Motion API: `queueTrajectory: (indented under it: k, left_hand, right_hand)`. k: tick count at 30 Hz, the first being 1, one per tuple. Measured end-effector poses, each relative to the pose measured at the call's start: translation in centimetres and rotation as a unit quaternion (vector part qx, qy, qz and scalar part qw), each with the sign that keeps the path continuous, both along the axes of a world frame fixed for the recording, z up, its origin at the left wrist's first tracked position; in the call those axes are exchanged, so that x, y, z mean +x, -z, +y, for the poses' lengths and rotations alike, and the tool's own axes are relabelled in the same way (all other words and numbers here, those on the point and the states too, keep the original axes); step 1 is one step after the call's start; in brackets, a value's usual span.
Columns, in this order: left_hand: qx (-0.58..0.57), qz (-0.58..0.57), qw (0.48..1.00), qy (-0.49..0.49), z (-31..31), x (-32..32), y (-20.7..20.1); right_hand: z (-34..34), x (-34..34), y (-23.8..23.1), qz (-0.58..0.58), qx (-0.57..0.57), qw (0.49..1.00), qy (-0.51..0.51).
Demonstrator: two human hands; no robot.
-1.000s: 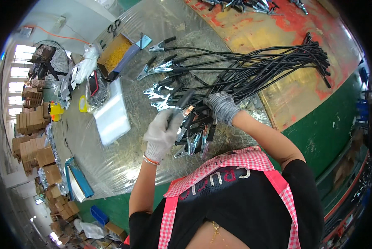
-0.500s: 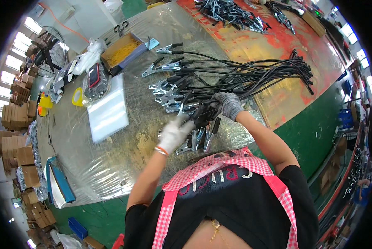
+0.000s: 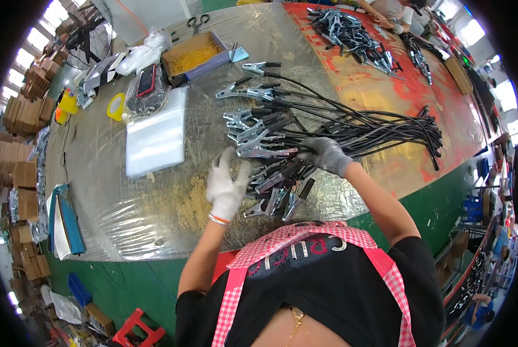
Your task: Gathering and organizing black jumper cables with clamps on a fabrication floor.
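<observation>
My left hand [image 3: 227,185], in a white glove, is beside the pile of metal spring clamps with its fingers apart and nothing in them. My right hand [image 3: 329,156], in a grey glove, is closed around black cable just behind a silver clamp [image 3: 264,151]. Black cables [image 3: 380,128] run from the clamps rightward across the table in a loose bundle. More clamps [image 3: 290,199] with black handles lie in front of my right hand, close to the table's near edge. At the bundle's far side a few clamps [image 3: 233,89] point left.
Clear plastic bags [image 3: 156,136] lie to the left, near a bagged phone [image 3: 146,80] and yellow tape [image 3: 116,107]. Behind them stands a box of yellow ties [image 3: 198,56], with scissors [image 3: 198,23]. A clamp heap [image 3: 351,37] lies far right, near another person [image 3: 395,14].
My left hand has drawn back leftward from the clamps, and its fingers have spread. My right hand stays at the cables. The whole view has shifted slightly.
</observation>
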State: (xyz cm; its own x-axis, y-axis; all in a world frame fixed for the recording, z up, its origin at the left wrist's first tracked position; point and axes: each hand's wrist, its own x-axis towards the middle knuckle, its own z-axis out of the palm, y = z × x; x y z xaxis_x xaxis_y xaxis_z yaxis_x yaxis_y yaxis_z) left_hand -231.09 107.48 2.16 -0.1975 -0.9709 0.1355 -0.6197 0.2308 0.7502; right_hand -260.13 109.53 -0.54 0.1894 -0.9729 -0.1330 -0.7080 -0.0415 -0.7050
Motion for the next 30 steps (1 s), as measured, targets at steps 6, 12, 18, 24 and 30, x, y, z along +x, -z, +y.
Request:
queueTrajectory:
  k: [6,12,18,24,30]
  left_hand:
    - [0.438,0.272,0.834,0.195,-2.4,-1.3,-7.0]
    - [0.365,0.067,0.904,0.211,-3.2,-3.7,-13.2]
    - [0.403,-0.011,0.905,0.136,-4.3,-6.2,-11.4]
    - [0.475,-0.003,0.877,0.08,-5.5,-7.3,-12.9]
    - [0.359,0.049,0.93,0.055,-9.9,-10.9,-10.9]
  right_hand:
    - [0.5,-0.1,-5.7,0.141,-0.031,0.983,-0.116]
    - [-1.2,1.4,-5.3,0.205,-0.004,0.973,-0.107]
    - [-4.0,1.2,-6.9,0.173,-0.035,0.967,-0.185]
    - [-5.2,3.8,-6.8,0.127,-0.206,0.93,-0.277]
    - [-10.2,2.3,-3.1,0.076,-0.4,0.912,-0.052]
